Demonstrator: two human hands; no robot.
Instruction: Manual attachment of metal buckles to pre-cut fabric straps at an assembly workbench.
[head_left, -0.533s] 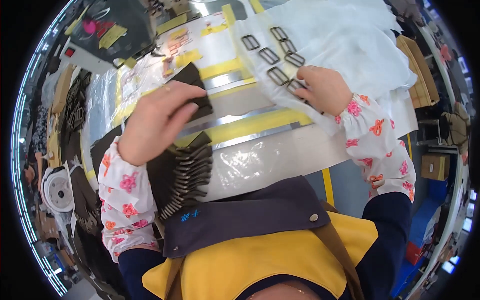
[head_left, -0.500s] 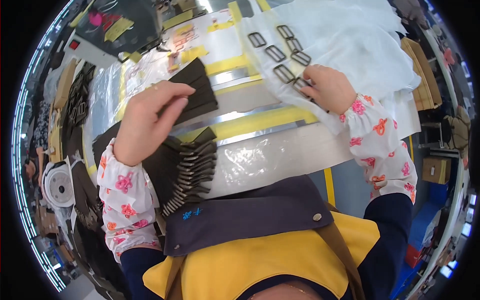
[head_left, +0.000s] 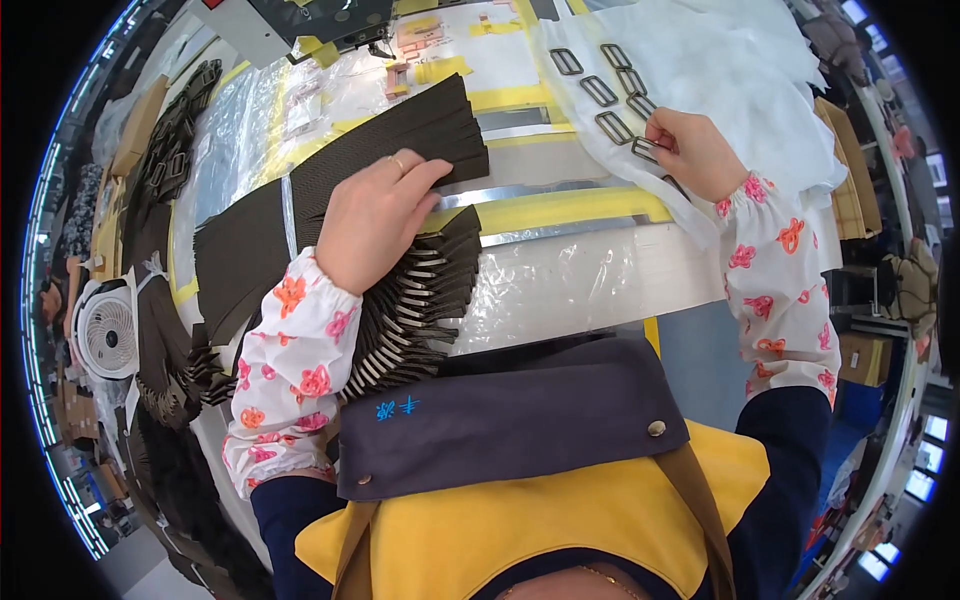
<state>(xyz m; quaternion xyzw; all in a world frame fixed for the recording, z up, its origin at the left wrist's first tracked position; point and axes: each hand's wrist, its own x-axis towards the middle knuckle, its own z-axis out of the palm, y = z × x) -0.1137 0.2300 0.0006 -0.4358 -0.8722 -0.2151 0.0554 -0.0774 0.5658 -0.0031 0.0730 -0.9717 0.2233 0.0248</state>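
My left hand (head_left: 375, 215) lies flat, fingers spread, on a fanned stack of dark webbing straps (head_left: 400, 125) spread across the table. More straps (head_left: 415, 300) fan out below the hand toward the table's near edge. My right hand (head_left: 690, 150) pinches a dark rectangular metal buckle (head_left: 646, 150) at the near end of a row of buckles (head_left: 598, 92) laid on a white cloth sheet (head_left: 720, 70). Both forearms wear white floral sleeve covers.
A sewing machine (head_left: 300, 20) stands at the far side, with yellow tape strips (head_left: 560, 208) and clear plastic on the white table. A small white fan (head_left: 108, 335) and heaps of dark straps (head_left: 160, 160) sit at the left. Cardboard boxes (head_left: 850, 200) are at the right.
The view has tilted, so the table sits lower in the picture. My left hand has flattened onto the strap stack. My right hand stays at the buckle row.
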